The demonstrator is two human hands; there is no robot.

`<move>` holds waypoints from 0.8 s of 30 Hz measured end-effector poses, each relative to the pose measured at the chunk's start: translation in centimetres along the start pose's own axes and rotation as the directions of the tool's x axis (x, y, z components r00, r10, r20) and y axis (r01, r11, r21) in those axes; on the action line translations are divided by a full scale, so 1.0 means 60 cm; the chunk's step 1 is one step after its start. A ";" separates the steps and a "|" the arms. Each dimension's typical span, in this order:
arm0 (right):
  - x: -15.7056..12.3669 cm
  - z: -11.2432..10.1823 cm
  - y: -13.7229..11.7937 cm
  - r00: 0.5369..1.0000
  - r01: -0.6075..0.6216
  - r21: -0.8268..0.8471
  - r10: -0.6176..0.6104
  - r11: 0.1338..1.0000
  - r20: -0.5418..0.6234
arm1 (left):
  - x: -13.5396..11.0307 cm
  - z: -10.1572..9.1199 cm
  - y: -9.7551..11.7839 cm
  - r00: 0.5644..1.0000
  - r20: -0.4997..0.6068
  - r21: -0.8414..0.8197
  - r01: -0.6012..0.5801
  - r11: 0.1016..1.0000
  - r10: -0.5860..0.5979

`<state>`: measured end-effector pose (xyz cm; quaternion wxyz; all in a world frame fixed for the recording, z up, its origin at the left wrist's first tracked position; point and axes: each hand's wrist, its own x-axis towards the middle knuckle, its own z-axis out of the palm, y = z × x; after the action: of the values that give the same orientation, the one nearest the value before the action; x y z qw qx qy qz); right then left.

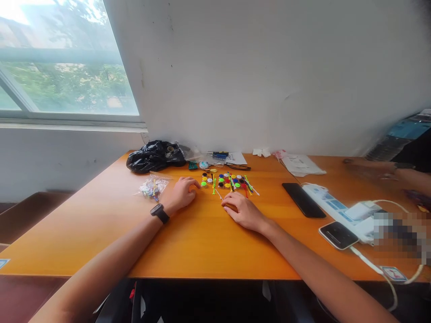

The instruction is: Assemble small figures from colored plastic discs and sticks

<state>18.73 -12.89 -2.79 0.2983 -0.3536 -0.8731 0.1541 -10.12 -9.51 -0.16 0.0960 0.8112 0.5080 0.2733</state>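
My left hand (pixel 182 194) rests on the table with its fingers loosely curved and apart, holding nothing. It lies between a clear bag of small parts (pixel 153 187) and a green round piece (pixel 204 184). The fingertips and thumb of my right hand (pixel 245 211) come together at the near end of a thin white stick (pixel 218 194); their exact contact is hard to see. Just beyond both hands, several round pieces (pixel 221 184) in white, yellow, blue, black, red and green lie grouped. Bone-shaped green sticks (pixel 213 185) and other thin coloured sticks (pixel 252 185) lie among them.
A black plastic bag (pixel 153 157) and papers (pixel 299 164) lie along the wall. To the right are a black phone (pixel 303 200), a white power strip (pixel 332 206) with cables and a small white-edged device (pixel 338 235). Another person's blurred arm (pixel 412 176) reaches in at far right.
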 end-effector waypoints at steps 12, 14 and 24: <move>-0.001 0.005 0.026 0.992 -0.085 0.051 0.089 0.995 -0.085 | -0.004 -0.010 0.024 0.989 0.146 0.042 0.000 0.999 -0.006; -0.001 0.007 0.029 0.987 -0.094 0.073 0.103 0.993 -0.120 | -0.005 -0.011 0.024 0.991 0.127 0.067 -0.049 0.997 0.040; 0.008 0.021 0.043 0.962 -0.013 0.180 0.061 0.984 -0.266 | -0.007 0.031 0.021 0.980 -0.027 0.164 -0.192 0.968 0.199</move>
<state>19.04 -10.82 -4.82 0.4419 -0.3599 -0.8002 0.1866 -8.31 -10.24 -1.31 -0.0078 0.8564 0.4478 0.2571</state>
